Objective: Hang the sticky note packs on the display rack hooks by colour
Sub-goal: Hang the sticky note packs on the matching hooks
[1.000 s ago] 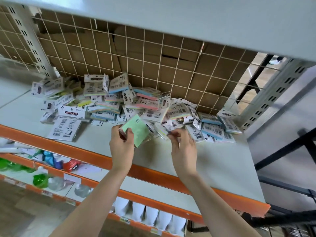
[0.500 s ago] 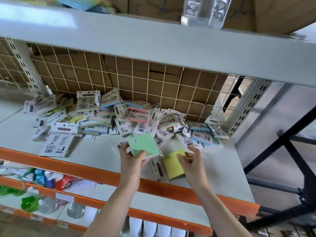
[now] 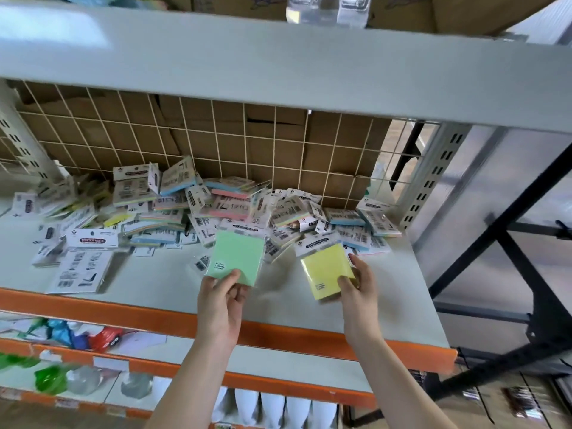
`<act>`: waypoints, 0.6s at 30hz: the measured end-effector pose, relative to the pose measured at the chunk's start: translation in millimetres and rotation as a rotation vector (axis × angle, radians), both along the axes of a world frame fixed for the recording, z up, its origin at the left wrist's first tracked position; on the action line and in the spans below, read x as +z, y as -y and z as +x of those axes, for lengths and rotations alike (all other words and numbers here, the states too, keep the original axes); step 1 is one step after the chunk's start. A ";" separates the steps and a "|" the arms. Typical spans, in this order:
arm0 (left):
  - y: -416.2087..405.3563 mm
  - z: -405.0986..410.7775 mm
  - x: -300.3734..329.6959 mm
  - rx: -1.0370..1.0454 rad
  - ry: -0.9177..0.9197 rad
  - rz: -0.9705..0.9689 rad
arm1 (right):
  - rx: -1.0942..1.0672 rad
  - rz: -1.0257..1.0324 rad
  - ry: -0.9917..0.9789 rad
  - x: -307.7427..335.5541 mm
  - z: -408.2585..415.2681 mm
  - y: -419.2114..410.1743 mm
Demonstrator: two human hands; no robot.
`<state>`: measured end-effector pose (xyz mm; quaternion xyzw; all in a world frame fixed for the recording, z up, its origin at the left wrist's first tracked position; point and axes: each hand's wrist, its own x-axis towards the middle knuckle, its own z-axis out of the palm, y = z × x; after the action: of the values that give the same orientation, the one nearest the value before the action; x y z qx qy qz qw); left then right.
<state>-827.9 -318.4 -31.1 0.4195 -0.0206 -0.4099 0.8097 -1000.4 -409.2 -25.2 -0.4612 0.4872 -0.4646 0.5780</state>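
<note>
The left hand [image 3: 220, 300] pinches a green pack [image 3: 237, 261] and the right hand [image 3: 359, 292] a yellow pack [image 3: 326, 271], both lifted over the shelf's [image 3: 173, 275] front edge, probably to sort colours apart for hanging.

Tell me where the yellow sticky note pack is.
Head view, right of centre: the right hand grips the yellow sticky note pack, beside the green pack.

Soft, even daylight, seemingly from the right, lights the shelf top [image 3: 387, 283]; a pale glare washes the upper shelf [image 3: 62, 32]. Shadows are faint. Motion blur smears the edges, and wide-angle distortion bends the uprights.
</note>
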 end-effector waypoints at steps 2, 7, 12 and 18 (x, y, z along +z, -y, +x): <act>-0.5 0.2 -0.7 -0.024 0.038 0.006 | 0.045 -0.055 -0.041 0.8 0.0 -3.1; -1.9 -3.1 8.8 -0.088 0.135 0.078 | 0.043 -0.131 -0.108 4.9 0.6 -6.7; -4.7 -15.8 23.6 -0.176 0.167 0.067 | -0.094 0.053 0.003 18.5 -28.9 5.9; -1.8 -64.4 53.7 -0.313 0.176 -0.031 | 0.042 0.244 0.462 59.4 -75.4 6.2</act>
<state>-892.3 -316.6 22.7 0.4330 -0.1625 -0.4923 0.7374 -1075.9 -415.4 34.2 -0.2799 0.3847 -0.4833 0.7349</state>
